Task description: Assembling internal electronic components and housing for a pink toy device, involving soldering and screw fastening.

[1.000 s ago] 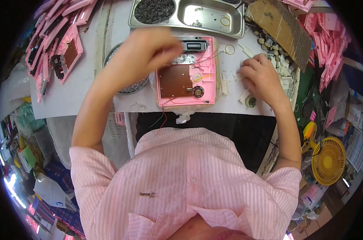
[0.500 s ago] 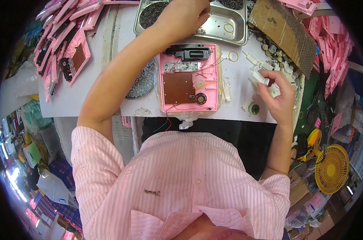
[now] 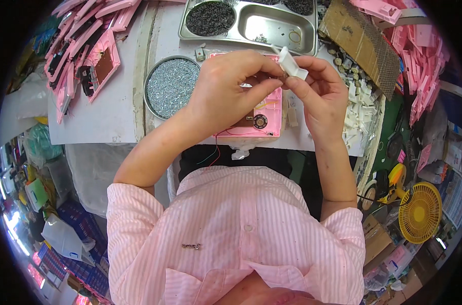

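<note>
In front of my chest, my right hand [image 3: 322, 94] grips a small white plastic part [image 3: 292, 66] between thumb and fingers. My left hand [image 3: 236, 81] meets it with thumb and index finger pinched at the part's lower end; whatever is in that pinch is too small to make out. Under both hands lies a pink plastic housing [image 3: 274, 109] with a round black speaker [image 3: 260, 121] and loose wires. My left hand hides most of its upper half and its brown board.
A metal compartment tray [image 3: 249, 38] with dark small pieces stands at the back. Left of the housing is a round dish of silvery screws [image 3: 171, 86]. White plastic parts [image 3: 361, 112] are heaped at right beside cardboard [image 3: 361, 43]. Pink housings [image 3: 96, 51] are stacked far left.
My left hand has come back from the metal tray to above the housing. My right hand has brought the white part from the heap leftward to meet it.
</note>
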The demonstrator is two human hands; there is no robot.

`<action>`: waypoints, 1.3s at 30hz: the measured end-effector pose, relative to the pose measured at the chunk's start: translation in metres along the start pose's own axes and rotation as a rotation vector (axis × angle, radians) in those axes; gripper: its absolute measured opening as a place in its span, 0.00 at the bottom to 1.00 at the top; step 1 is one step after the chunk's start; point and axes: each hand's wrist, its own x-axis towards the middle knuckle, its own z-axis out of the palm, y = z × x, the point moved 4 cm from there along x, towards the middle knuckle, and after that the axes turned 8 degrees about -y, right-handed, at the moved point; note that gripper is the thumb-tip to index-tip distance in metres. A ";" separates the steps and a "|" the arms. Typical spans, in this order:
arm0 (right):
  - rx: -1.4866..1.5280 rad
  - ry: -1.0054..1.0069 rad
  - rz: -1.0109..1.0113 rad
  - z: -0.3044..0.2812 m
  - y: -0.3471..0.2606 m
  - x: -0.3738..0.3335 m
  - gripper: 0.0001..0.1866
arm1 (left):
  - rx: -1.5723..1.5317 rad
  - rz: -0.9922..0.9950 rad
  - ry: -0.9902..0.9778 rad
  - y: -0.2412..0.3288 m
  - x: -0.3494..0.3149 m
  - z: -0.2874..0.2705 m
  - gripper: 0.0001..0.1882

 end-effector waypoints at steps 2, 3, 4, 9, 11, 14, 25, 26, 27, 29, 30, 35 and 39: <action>-0.048 -0.007 0.030 0.002 0.000 -0.001 0.18 | -0.094 -0.076 0.013 -0.003 -0.002 0.001 0.07; -0.039 -0.006 0.041 0.003 0.000 -0.001 0.18 | -0.120 -0.079 0.018 -0.005 -0.003 0.001 0.07; -0.030 -0.003 0.052 0.003 0.000 -0.001 0.18 | -0.145 -0.083 0.022 -0.007 -0.004 0.003 0.06; -0.054 -0.002 0.096 -0.005 -0.002 -0.005 0.18 | -0.298 -0.169 0.005 -0.016 -0.004 0.014 0.06; -0.030 0.008 0.069 -0.009 -0.003 -0.009 0.18 | -0.501 -0.352 -0.042 -0.022 -0.005 0.021 0.07; -0.072 0.010 0.012 -0.011 -0.007 -0.017 0.18 | -0.649 -0.528 -0.206 -0.023 0.001 0.025 0.09; 0.013 -0.043 -0.110 -0.041 -0.013 -0.040 0.18 | -0.727 -0.638 -0.426 -0.016 0.029 0.059 0.12; 0.020 -0.067 -0.113 -0.045 -0.016 -0.043 0.18 | -0.682 -0.646 -0.422 -0.012 0.034 0.062 0.12; 0.026 -0.031 -0.112 -0.052 -0.017 -0.046 0.18 | -0.548 -0.466 -0.370 -0.020 0.049 0.069 0.12; 0.035 0.045 -0.111 -0.066 -0.019 -0.052 0.19 | -0.197 -0.282 -0.300 -0.028 0.082 0.075 0.15; 0.026 0.079 -0.118 -0.071 -0.020 -0.055 0.19 | -0.040 -0.116 -0.228 -0.033 0.102 0.082 0.15; -0.036 0.219 -0.154 -0.087 -0.025 -0.074 0.18 | 0.659 0.225 -0.244 -0.042 0.200 0.141 0.13; -0.072 0.231 -0.156 -0.090 -0.026 -0.081 0.18 | 0.951 0.419 -0.307 -0.071 0.221 0.161 0.12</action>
